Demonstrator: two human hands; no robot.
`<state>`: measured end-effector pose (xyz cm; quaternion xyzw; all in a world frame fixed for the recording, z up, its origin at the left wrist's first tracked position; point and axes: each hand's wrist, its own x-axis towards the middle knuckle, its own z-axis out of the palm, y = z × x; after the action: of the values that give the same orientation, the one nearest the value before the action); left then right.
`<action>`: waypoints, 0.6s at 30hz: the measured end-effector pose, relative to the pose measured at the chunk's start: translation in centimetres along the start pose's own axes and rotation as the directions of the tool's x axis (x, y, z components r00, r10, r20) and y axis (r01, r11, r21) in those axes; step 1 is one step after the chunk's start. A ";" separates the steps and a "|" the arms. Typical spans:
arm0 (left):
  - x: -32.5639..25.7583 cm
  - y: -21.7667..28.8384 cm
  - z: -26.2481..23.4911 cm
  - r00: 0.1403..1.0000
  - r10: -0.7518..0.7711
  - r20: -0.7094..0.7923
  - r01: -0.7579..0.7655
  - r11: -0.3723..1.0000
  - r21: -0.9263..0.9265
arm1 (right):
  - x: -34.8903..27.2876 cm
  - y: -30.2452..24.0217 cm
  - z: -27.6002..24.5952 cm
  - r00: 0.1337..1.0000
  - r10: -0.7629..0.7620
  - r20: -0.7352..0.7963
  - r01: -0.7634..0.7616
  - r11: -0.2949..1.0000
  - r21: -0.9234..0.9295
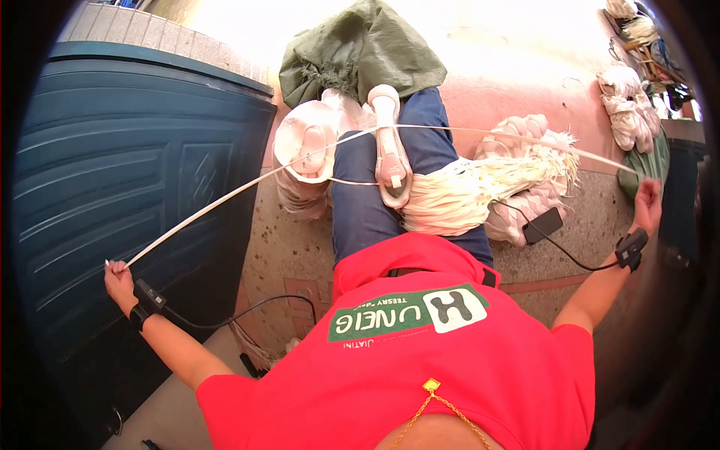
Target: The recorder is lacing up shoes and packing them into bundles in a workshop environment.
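A long cream strip (225, 196) stretches from my left hand (118, 279) up across my lap and out to my right hand (648, 196). Both arms are spread wide, and each hand pinches one end of the strip. The strip passes over a pink-and-white sandal (391, 154) on my raised foot. A bundle of cream fibre strips (465, 196) lies on my right thigh. A white hat-like coil (307, 139) rests by my left knee. Black wrist devices with cables sit on both wrists.
A dark blue panelled door (127, 180) stands on the left. A green sack (360, 52) lies ahead on the floor. Pink-and-white woven bundles (525, 139) and a black phone (542, 225) are at right, with more white bundles (626, 101) at far right.
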<state>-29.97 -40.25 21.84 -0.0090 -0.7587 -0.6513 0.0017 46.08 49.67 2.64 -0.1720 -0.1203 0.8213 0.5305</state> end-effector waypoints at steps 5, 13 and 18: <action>-4.2 -3.6 19.9 0.999 -0.022 0.043 0.015 0.986 0.166 | -1.9 16.4 10.9 0.991 -0.078 0.107 0.131 0.434 -0.891; -18.4 -12.0 46.8 0.435 -0.541 0.719 0.319 0.840 0.439 | -7.3 44.0 8.2 0.655 0.557 0.510 0.595 0.035 -0.803; -21.0 -14.2 52.9 0.306 -0.636 0.709 0.339 0.768 0.543 | -8.4 48.3 10.3 0.629 0.722 0.289 0.525 -0.119 -0.843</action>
<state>-8.72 9.68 -0.49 -0.1017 -0.7023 -0.4018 -0.5787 4.93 22.16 -5.00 -0.1486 -0.8774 0.4559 0.0155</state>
